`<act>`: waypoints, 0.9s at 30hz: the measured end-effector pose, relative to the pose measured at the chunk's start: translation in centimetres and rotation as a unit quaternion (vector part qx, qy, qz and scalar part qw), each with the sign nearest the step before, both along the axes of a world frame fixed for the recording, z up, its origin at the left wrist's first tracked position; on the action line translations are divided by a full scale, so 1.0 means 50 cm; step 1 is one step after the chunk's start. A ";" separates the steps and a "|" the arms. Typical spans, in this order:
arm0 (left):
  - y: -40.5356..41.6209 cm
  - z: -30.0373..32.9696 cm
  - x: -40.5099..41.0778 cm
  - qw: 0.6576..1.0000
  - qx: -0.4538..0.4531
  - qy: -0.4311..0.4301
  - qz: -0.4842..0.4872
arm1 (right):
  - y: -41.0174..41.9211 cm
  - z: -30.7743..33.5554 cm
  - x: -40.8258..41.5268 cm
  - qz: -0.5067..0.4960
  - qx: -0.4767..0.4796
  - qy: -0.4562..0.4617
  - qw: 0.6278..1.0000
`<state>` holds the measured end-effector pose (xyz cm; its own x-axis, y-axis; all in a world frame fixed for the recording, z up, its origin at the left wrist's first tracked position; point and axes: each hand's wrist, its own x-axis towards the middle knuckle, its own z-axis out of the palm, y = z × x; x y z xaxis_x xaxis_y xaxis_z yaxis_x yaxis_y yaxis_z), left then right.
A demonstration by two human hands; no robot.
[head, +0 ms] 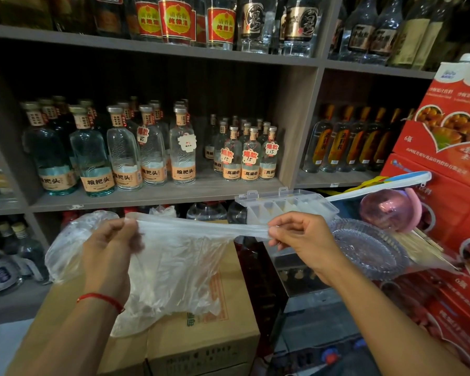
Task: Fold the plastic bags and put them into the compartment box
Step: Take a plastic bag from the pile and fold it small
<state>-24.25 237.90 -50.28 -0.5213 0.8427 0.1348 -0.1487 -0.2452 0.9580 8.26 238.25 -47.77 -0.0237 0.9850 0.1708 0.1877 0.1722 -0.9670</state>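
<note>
i pinch a clear plastic bag (174, 256) taut between my left hand (111, 240) and right hand (299, 234), near the open compartment box (285, 203).

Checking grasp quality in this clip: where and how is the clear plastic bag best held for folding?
By its top edge, pinched at both ends from above. The plastic bag is limp; its upper edge is gathered into a taut band between the left hand and right hand, so the body hangs flat below, ready to fold.
</note>
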 end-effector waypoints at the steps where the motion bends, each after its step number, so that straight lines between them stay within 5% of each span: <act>1: -0.002 0.000 0.004 1.000 -0.001 0.020 -0.008 | 0.000 -0.001 0.001 -0.007 -0.004 0.002 1.000; 6: -0.019 0.009 0.016 0.995 0.004 0.097 -0.012 | -0.002 -0.001 0.011 -0.014 -0.022 0.003 1.000; 12: -0.005 -0.005 0.021 0.998 0.018 0.063 -0.015 | 0.002 -0.001 0.015 -0.057 -0.018 -0.016 0.998; 19: -0.011 -0.015 0.026 0.975 0.044 0.219 0.010 | 0.010 -0.004 0.013 -0.130 0.009 -0.130 0.983; 23: -0.007 -0.019 0.046 0.992 0.002 0.127 -0.027 | -0.010 0.015 -0.019 -0.192 0.148 -0.250 0.937; 27: -0.001 -0.025 0.061 0.997 -0.044 -0.006 -0.068 | -0.061 0.009 -0.107 0.052 0.293 -0.390 0.871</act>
<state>-21.22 237.86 -51.55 -0.4017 0.9144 0.0510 -0.1869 -0.1364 0.9729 2.90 235.21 -47.31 -0.4424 0.7196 0.5352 0.7020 0.6492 -0.2926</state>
